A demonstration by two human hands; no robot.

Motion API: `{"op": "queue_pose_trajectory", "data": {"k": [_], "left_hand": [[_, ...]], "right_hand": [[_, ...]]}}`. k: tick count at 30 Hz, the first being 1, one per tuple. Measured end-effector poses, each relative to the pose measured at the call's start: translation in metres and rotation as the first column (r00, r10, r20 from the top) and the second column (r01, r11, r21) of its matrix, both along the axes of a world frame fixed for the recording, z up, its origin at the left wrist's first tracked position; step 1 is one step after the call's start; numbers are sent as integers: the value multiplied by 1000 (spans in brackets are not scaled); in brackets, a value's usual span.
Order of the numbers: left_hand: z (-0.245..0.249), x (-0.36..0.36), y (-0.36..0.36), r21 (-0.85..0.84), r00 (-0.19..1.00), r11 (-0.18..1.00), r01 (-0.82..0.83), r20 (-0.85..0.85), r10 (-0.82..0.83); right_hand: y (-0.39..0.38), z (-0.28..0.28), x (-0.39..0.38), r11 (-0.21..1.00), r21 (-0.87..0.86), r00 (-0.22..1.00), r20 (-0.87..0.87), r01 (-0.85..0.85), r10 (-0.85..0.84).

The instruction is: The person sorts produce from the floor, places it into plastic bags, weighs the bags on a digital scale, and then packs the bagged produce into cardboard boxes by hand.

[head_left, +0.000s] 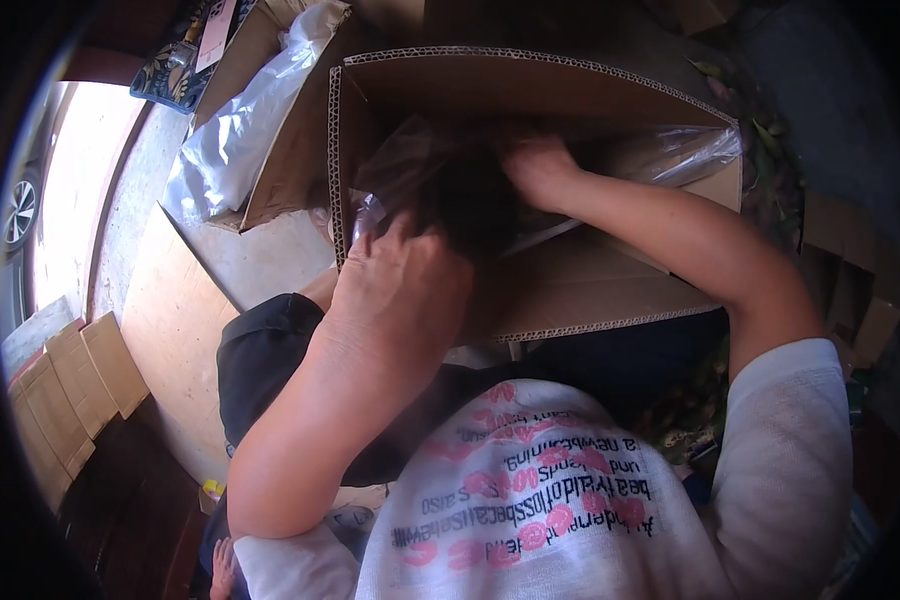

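An open cardboard box [590, 300] stands tilted in front of me, and a clear plastic bag [400, 160] lines its inside. At the box's left side, my left hand [400, 275] has its fingers curled on the plastic near the edge. My right hand [540, 170] reaches into the box from the right, against the plastic by the far wall. Its fingertips fade into deep shadow, so whatever they touch is hidden. More of the clear plastic shows along the right wall. The bottom of the box is too dark to make out.
Left of the box, another open carton [280, 150] holds a clear plastic bag [225, 150]. Flattened cardboard [80, 380] lies at the far left, and more cardboard pieces [850, 270] lie at the right. What looks like another person's hand [222, 570] shows at the lower left.
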State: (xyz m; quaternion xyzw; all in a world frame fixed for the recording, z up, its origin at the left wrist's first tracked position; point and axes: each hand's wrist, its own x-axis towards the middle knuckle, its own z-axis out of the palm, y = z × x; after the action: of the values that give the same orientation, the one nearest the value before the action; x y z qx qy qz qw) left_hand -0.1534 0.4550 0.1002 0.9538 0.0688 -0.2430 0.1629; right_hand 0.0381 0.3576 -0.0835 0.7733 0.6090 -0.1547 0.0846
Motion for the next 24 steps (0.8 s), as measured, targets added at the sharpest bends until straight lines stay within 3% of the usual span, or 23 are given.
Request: {"op": "queue_pose_trajectory", "data": {"k": [2, 5, 8, 11, 14, 17, 20, 23, 24], "left_hand": [[-1, 0, 0, 2, 1000, 1000, -12, 13, 12], [-4, 0, -1, -8, 999, 999, -31, 7, 31], [-3, 0, -3, -24, 999, 999, -38, -2, 38], [4, 2, -6, -51, 984, 983, -177, -37, 175], [-1, 1, 1, -34, 999, 999, -34, -32, 33], [-4, -3, 1, 12, 995, 998, -70, 67, 69], [-8, -4, 1, -21, 989, 996, -86, 119, 88], [-7, -3, 0, -50, 978, 988, -147, 145, 153], [-6, -2, -1, -10, 985, 995, -104, 140, 105]], "right_hand": [[-1, -12, -9, 999, -12, 992, 119, 51, -49], [-19, -35, -13, 971, 238, 988, 152, -35, -2], [-9, -47, -10, 950, 239, 974, -147, 203, -171], [8, -33, -4, 986, 83, 967, -225, 145, -123], [15, -25, -9, 990, -51, 983, -124, 130, -136], [4, 23, -9, 976, -205, 997, -37, -77, 71], [-21, 44, 3, 984, -176, 999, 53, 21, -12], [-34, 8, 36, 919, -324, 969, -28, 223, -245], [-27, 2, 39, 870, -416, 954, -17, 266, -300]]}}
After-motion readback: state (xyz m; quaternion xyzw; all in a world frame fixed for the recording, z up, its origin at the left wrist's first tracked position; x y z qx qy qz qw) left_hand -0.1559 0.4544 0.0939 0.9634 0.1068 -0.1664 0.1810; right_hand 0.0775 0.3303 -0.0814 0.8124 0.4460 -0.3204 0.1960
